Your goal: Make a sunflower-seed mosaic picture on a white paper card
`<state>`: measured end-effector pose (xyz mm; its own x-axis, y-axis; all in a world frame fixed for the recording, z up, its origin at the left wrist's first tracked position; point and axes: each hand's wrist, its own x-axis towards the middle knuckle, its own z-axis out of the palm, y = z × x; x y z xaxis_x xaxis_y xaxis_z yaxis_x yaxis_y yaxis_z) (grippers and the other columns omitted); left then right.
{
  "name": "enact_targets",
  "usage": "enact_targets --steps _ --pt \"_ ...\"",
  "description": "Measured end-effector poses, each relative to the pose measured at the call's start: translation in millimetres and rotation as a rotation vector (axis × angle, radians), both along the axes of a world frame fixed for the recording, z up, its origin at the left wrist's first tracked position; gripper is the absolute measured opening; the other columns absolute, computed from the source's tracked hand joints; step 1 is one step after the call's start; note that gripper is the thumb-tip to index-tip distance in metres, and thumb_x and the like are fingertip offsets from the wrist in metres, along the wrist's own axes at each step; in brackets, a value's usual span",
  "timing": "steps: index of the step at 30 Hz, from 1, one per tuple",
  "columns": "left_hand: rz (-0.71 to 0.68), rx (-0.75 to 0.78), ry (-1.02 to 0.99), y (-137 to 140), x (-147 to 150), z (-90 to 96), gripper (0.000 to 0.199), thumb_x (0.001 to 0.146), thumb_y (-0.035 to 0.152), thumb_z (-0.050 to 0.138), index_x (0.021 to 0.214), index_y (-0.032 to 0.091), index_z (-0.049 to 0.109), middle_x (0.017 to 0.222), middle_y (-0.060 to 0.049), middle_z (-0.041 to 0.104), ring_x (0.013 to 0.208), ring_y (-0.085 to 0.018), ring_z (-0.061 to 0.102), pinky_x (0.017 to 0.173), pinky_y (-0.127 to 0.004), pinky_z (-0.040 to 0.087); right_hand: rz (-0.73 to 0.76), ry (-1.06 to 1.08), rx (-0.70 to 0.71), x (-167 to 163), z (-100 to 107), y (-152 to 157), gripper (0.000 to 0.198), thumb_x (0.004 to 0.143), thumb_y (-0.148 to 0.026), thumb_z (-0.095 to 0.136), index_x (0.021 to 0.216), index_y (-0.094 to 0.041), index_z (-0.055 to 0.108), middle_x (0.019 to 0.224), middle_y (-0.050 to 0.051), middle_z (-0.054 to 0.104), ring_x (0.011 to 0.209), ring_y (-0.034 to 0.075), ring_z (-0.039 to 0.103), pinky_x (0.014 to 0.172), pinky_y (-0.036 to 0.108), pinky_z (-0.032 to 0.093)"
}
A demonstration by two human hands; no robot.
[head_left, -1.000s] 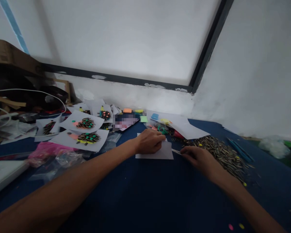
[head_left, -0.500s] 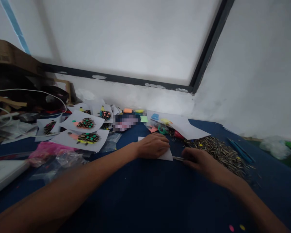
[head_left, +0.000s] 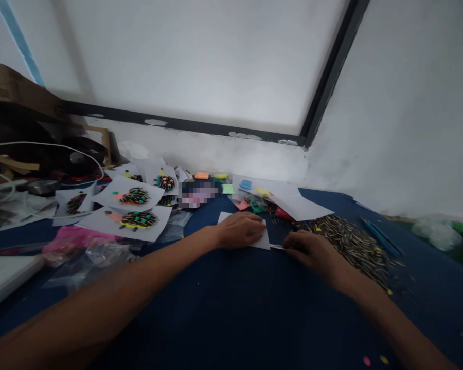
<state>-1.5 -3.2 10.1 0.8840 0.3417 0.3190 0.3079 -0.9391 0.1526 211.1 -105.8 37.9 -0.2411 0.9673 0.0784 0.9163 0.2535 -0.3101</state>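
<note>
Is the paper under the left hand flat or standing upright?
Flat: the left hand rests on the paper, whose visible edges lie along the blue table.

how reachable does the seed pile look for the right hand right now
Probably yes: the right hand is close beside the seed pile and nothing visible stands between them, though the thin pale object it seems to hold may hamper its grip.
</note>
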Motion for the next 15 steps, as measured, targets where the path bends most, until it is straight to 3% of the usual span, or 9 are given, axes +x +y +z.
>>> enact_targets --steps 5,9,15 --pt "-0.023 -0.061 0.040 -3.3 2.0 -5.2 0.040 0.095 0.034 0.043 0.131 0.018 0.052 0.141 -0.012 0.045 0.130 -0.023 0.041 0.107 -0.039 0.032 -0.003 0.007 -0.072 2.4 7.8 -7.0 0.017 0.081 -0.025 0.051 0.084 -0.021 0.067 0.086 0.005 0.066 0.077 0.018 0.061 0.070 0.029 0.044" --pt "0.021 -0.098 0.120 -4.9 3.5 -8.2 0.045 0.097 0.043 0.036 0.138 0.028 0.043 0.150 -0.009 0.032 0.139 -0.029 0.027 0.109 -0.051 0.024 -0.001 0.048 -0.091 4.9 9.3 -8.5 0.017 0.082 -0.027 0.051 0.086 -0.022 0.067 0.087 0.005 0.067 0.078 0.019 0.061 0.070 0.029 0.045" --pt "0.131 -0.055 0.141 -5.9 3.0 -5.6 0.044 0.097 0.041 0.032 0.137 0.025 0.045 0.146 -0.011 0.038 0.134 -0.027 0.034 0.106 -0.047 0.028 -0.025 0.021 -0.033 3.0 5.7 -3.9 0.016 0.081 -0.025 0.051 0.085 -0.020 0.066 0.087 0.006 0.067 0.080 0.020 0.062 0.072 0.031 0.045"
